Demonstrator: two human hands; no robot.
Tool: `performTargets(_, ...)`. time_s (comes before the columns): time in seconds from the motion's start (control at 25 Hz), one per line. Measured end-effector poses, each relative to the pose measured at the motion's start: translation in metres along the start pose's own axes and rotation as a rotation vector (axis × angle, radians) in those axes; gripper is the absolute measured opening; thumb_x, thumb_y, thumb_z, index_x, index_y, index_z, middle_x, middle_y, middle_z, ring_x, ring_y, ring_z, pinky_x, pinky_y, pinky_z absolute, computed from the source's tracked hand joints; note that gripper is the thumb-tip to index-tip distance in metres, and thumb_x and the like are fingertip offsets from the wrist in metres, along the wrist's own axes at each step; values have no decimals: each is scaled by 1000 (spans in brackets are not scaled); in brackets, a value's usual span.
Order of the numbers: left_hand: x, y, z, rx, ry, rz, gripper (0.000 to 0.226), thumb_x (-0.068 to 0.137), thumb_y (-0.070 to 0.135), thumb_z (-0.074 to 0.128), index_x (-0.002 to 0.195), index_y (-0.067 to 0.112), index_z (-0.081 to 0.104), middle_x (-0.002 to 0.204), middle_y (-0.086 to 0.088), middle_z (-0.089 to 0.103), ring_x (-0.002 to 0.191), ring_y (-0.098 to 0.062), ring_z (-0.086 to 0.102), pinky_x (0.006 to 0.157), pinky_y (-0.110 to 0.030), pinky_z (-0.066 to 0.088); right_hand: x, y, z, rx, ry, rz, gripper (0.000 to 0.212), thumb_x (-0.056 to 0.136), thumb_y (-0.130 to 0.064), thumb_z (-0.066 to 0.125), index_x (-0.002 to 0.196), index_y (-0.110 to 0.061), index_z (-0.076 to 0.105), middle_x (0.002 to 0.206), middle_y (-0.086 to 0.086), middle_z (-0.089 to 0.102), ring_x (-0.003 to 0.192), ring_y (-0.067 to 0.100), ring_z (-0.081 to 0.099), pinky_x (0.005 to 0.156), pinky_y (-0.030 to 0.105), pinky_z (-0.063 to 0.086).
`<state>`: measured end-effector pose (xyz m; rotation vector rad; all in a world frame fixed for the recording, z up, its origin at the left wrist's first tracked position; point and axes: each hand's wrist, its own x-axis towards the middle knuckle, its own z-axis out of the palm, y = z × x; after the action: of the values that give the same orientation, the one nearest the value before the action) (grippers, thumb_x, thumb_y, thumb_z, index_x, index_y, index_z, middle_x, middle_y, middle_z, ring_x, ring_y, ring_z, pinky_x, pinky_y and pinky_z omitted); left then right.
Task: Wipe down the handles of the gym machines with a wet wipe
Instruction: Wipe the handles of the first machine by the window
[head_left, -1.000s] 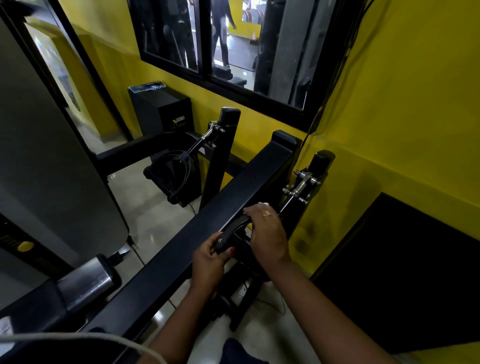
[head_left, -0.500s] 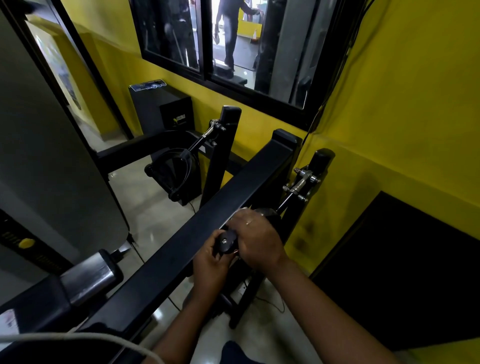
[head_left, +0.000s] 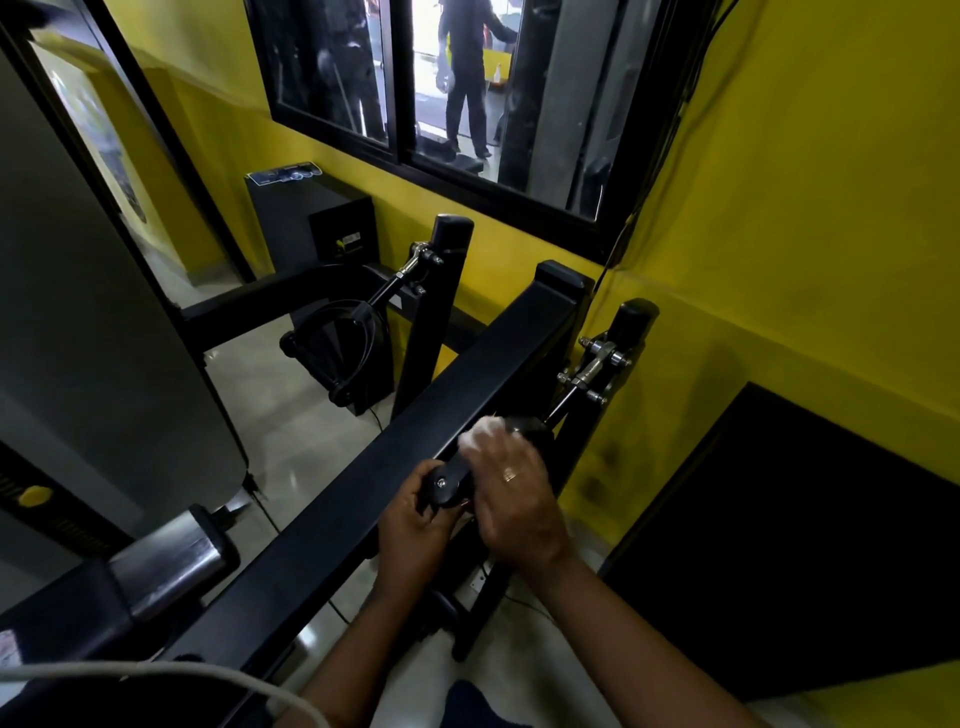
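Low in the centre of the frame, the left hand (head_left: 410, 530) gripped the near end of the black machine handle (head_left: 448, 483). The right hand (head_left: 519, 504) curled over it just above, clutching a crumpled white wet wipe (head_left: 480, 434) against the grip, beside the slanting black steel beam (head_left: 363, 493).

Matt black handle (head_left: 447, 486), plastic-looking end cap, small shiny screw. White wet wipe (head_left: 483, 434), soft, crumpled. Black painted metal frame beam (head_left: 363, 509), satin sheen. Bright polished metal linkage (head_left: 595, 366). Brushed-steel cylinder (head_left: 166, 564). Glossy tiled floor (head_left: 291, 431). Matt yellow painted wall (head_left: 805, 234), scuffed.
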<state>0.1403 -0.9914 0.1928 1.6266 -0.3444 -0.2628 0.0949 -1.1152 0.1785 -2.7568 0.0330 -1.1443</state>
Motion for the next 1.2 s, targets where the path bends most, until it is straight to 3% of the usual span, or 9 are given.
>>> performTargets(0.12,0,-1,-1,-45,-33,-28,41,85,-7,62,118,17,58,111,4,67,101,-4,65,87,-19,52,4,5,0,-35,-129,-402,38,97,-17,40,122,-2,63,134,18,56,132,31,46,112,44,33)
performTargets(0.28,2,-4,-2,-131,-15,-115,48,82,-10,65,118,18,48,114,-5,66,102,-13,67,86,-24,54,10,0,6,-11,-76,-133,37,96,-16,41,121,0,64,132,17,58,129,30,49,112,44,33)
performTargets(0.4,4,-8,-7,-26,1,-87,48,83,-12,60,107,29,54,130,-6,53,100,-15,65,88,-34,54,6,-4,6,73,-162,-411,33,90,-13,55,118,2,65,127,18,61,125,32,52,113,41,32)
performTargets(0.48,4,-9,-8,-44,-32,-115,45,81,-17,59,107,19,52,126,-6,56,87,-10,67,76,-25,54,14,13,-3,73,-196,-517,34,90,-14,58,120,-1,65,130,15,60,127,28,51,112,41,34)
performTargets(0.6,5,-9,-7,-133,-59,-169,53,81,-21,56,116,14,35,100,-13,69,73,-5,67,64,-16,51,14,10,-4,95,-148,-279,35,93,-15,52,124,-2,63,135,14,56,133,25,46,109,44,37)
performTargets(0.72,7,-13,-9,-117,-17,-187,47,87,-12,56,116,18,36,85,-10,67,66,-6,64,60,-20,49,0,-5,-3,161,-198,-436,35,92,-13,54,122,3,62,133,18,57,133,31,45,113,44,33)
performTargets(0.8,7,-12,-10,-103,-20,-190,45,87,-10,57,111,23,37,87,-13,66,67,-9,63,61,-23,49,0,5,-14,129,-202,-541,34,93,-13,53,122,2,63,134,17,57,134,30,44,113,43,33)
performTargets(1.0,10,-14,-9,-128,-19,-193,50,83,-18,55,117,10,34,90,-7,66,66,1,64,59,-14,50,-2,-10,2,125,-170,-223,39,93,-10,48,129,2,57,141,16,50,139,28,36,114,45,31)
performTargets(1.2,11,-13,-9,-198,-17,-167,44,85,-12,60,115,14,42,91,-6,70,75,-4,68,63,-13,50,-17,0,-6,198,-83,-321,30,96,-1,47,121,1,64,131,13,59,130,26,50,109,41,38)
